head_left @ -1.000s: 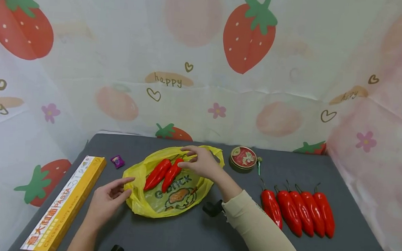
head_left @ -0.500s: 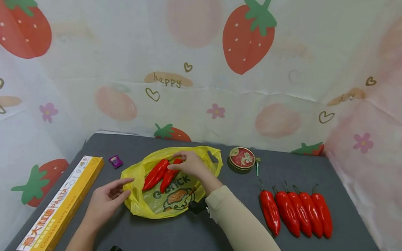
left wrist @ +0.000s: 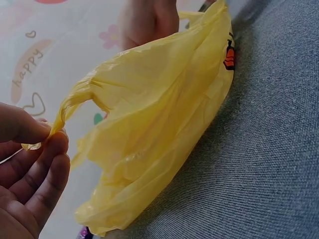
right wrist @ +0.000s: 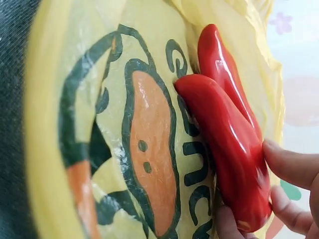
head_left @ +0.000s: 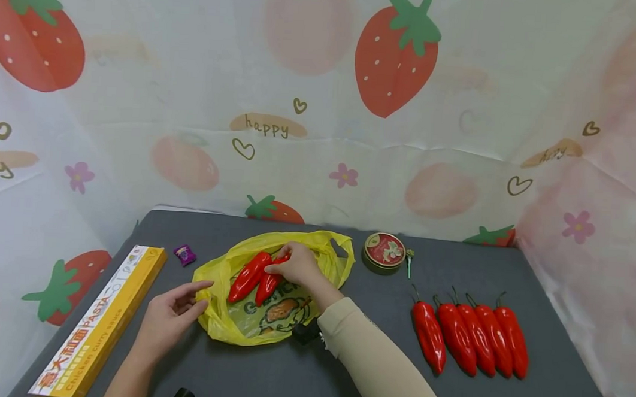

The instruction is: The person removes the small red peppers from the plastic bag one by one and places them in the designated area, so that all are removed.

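A yellow plastic bag (head_left: pixel 219 325) lies open on the table, with two glossy red chili peppers inside it. My left hand (head_left: pixel 168 313) pinches the bag's left handle between thumb and fingers, as the left wrist view shows with the twisted handle (left wrist: pixel 67 107). Over the bag, my right hand (head_left: pixel 299 266) grips the upper end of the right-hand chili pepper (right wrist: pixel 227 142). Its thumb lies on one side and fingertips on the other. The second chili pepper (head_left: pixel 249 277) lies right beside it, untouched by the hand.
Several red chili peppers (head_left: pixel 480 339) lie in a row on the dark table at the right. A round red tin (head_left: pixel 384 251) and a small green stick (head_left: pixel 409 263) stand behind. To the left are a yellow pasta box (head_left: pixel 101 325) and a purple packet (head_left: pixel 185 255).
My right hand has come left and down from above the bag's far side onto the right-hand chili pepper and now grips it. The left hand has stayed at the handle.
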A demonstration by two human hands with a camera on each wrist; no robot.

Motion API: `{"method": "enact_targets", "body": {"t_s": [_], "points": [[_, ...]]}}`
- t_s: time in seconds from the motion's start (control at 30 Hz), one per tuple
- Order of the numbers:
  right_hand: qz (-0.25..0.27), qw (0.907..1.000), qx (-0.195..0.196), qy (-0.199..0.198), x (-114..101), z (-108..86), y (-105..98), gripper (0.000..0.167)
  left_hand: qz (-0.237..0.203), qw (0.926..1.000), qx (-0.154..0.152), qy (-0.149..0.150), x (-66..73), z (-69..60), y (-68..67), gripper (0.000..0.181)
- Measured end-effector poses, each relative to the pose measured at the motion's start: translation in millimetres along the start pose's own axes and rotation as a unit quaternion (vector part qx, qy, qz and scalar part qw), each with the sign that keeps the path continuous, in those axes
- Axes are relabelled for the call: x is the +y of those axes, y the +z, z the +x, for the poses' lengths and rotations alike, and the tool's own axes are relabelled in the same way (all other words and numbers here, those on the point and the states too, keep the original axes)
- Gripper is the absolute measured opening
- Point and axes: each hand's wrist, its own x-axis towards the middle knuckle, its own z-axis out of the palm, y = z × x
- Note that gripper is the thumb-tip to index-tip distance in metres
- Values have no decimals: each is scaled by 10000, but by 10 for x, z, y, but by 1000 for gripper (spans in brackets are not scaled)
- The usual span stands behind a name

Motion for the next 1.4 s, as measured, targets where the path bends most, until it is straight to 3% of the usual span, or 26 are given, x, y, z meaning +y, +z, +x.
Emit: {"method": "enact_targets", "body": {"t_s": [0.2,0.43,0.7,1.03,1.17,1.4], "points": [[707,9975,75,31,-30,-48,-72,32,-16,10000,-31,-7,1,5,5,33],[1280,9913,-297,-96,-49,-154,-232,38,18,10000,37,-7,1,1,-2,32],[1275,9886,-586,-552,5,-329,-373,34,-48,10000,35,18,2,-9,7,32],[1594,9748,-1015,-1184,179,-544,-516,28,-48,10000,-2,3,38,-2,-6,33],[1743,9728,-992,-1155,210,-668,-604,26,-28,10000,30,13,17,-13,10,31],[1608,9788,-640,-1091,355,-848,-781,27,-4,10000,41,27,7,-13,13,32]]}}
